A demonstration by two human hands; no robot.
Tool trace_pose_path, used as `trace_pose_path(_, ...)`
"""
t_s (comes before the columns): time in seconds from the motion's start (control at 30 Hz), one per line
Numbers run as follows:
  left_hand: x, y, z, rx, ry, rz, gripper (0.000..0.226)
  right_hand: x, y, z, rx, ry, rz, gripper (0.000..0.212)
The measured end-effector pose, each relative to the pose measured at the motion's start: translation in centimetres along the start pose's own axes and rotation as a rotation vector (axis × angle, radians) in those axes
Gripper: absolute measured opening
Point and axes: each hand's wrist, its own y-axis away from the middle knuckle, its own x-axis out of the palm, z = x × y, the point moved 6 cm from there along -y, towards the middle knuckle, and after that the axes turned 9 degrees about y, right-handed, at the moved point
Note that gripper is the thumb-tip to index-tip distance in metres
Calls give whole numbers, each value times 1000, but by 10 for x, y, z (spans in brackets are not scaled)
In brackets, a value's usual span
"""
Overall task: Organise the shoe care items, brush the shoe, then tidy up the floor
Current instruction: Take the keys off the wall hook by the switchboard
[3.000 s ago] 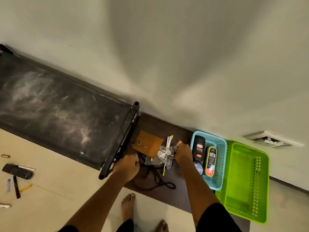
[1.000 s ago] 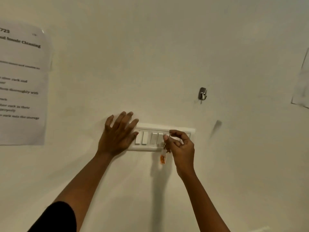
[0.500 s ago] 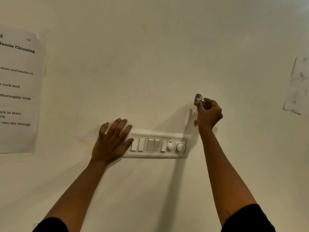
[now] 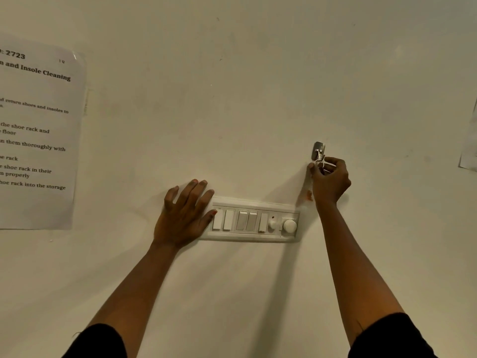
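I face a pale wall. My right hand (image 4: 329, 179) pinches a small metal key ring (image 4: 320, 164) right at a shiny metal wall hook (image 4: 318, 150). An orange tag (image 4: 308, 195) dangles below the ring, beside my wrist. I cannot tell whether the ring hangs on the hook. My left hand (image 4: 184, 215) lies flat on the wall with fingers spread, its thumb touching the left end of a white switch panel (image 4: 254, 239).
A printed sheet about shoe and insole cleaning (image 4: 36, 140) is taped to the wall at the left. Another paper's edge (image 4: 468, 148) shows at the far right. The panel carries several rocker switches and a round dial (image 4: 289, 226).
Three seconds ago both hands were down at the floor items beside the baskets. Since then I turned to the wall and my right hand rose from the switch panel to the hook with the key ring.
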Motion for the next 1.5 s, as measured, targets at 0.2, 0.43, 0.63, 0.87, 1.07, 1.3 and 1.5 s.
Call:
trace_pose_path(0.2,0,0,1,-14,21,25,40,-8,36,11,-109,155,-139,42)
trace_pose_path(0.43,-10,1,3,-63,203,127,39,-5,147,24,-319,50,64,27)
trace_pose_path(0.63,-54,116,4,-200,354,255,35,6,266,2,-307,19,310,27)
trace_pose_path(0.87,-152,351,2,-514,275,732,29,30,445,-38,-272,36,674,31)
trace_pose_path(1.07,-229,553,-13,-970,217,1487,27,31,620,-94,-170,146,1097,30)
trace_pose_path(1.3,-301,691,-44,-1774,12,1622,27,-10,754,-154,-147,205,1509,25)
trace_pose_path(1.5,-307,748,-31,-1852,-193,1556,46,-32,795,-186,-198,279,1626,18)
